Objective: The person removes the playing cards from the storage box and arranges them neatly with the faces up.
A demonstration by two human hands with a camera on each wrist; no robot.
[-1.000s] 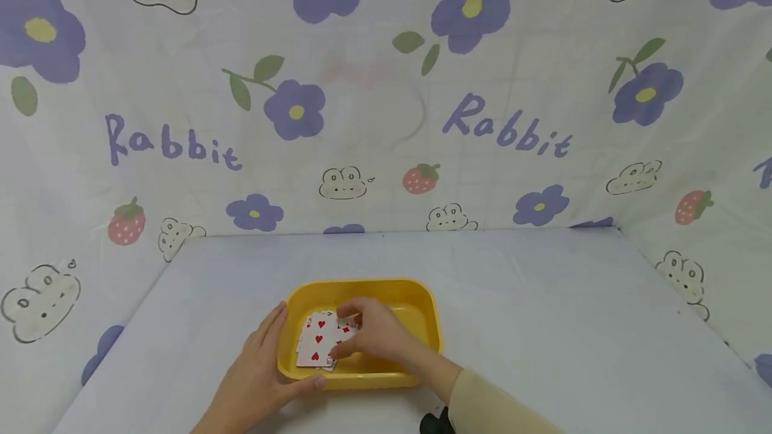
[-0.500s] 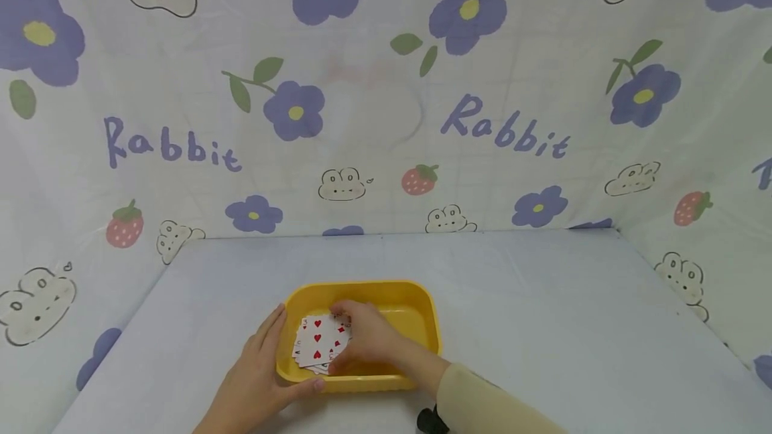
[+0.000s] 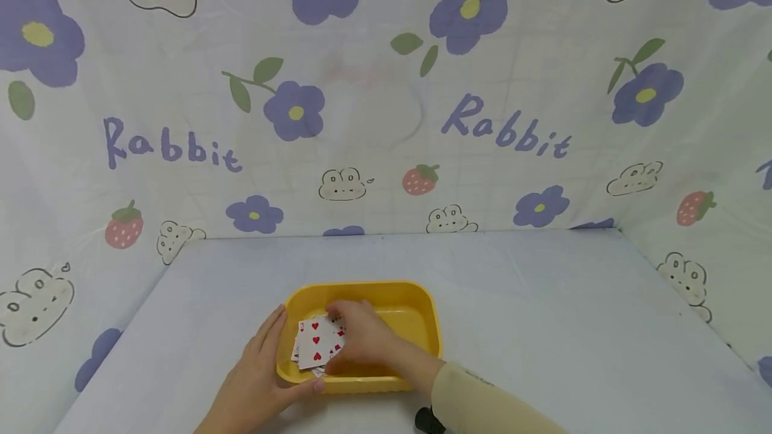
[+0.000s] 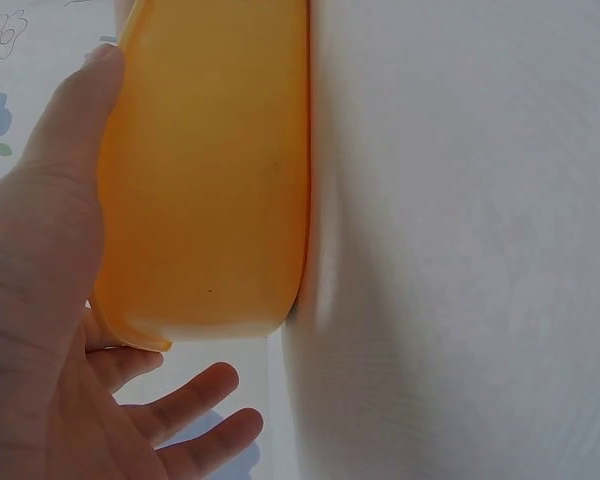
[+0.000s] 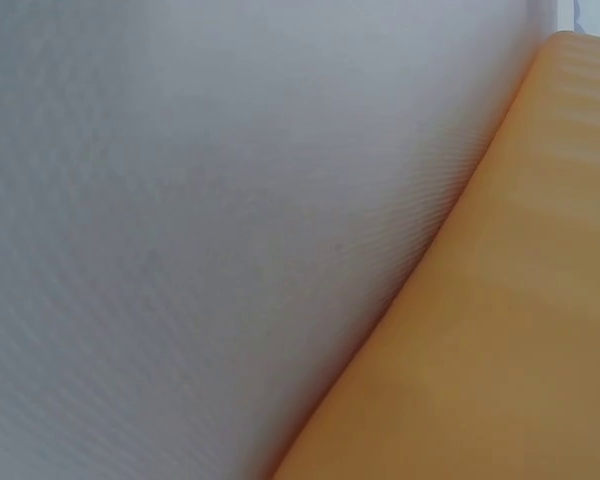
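Note:
A yellow plastic tray (image 3: pixel 416 335) sits on the table with several face-up playing cards (image 3: pixel 315 341) in its left half. The top one shows a column of red hearts; a card with red diamonds lies partly under it, beside my right hand. My left hand (image 3: pixel 256 370) holds the tray's near left corner, thumb along the front rim and fingers at the left end; in the left wrist view, two fingers stick out past the tray (image 4: pixel 205 190). Inside the tray my right hand (image 3: pixel 362 337) grips the cards' right part between thumb and fingers, hiding that part.
The white tabletop (image 3: pixel 543 313) spreads around the tray up to a back wall hung with a rabbit-and-flower cloth (image 3: pixel 374 119). A small black object (image 3: pixel 428 420) shows below the right sleeve. The right wrist view shows the tray's outer wall (image 5: pixel 500 330) beside the tabletop.
My right hand has moved a little left within the tray, and the cards have shifted under it, the hearts card now overlapping the others differently. My left hand has stayed on the corner.

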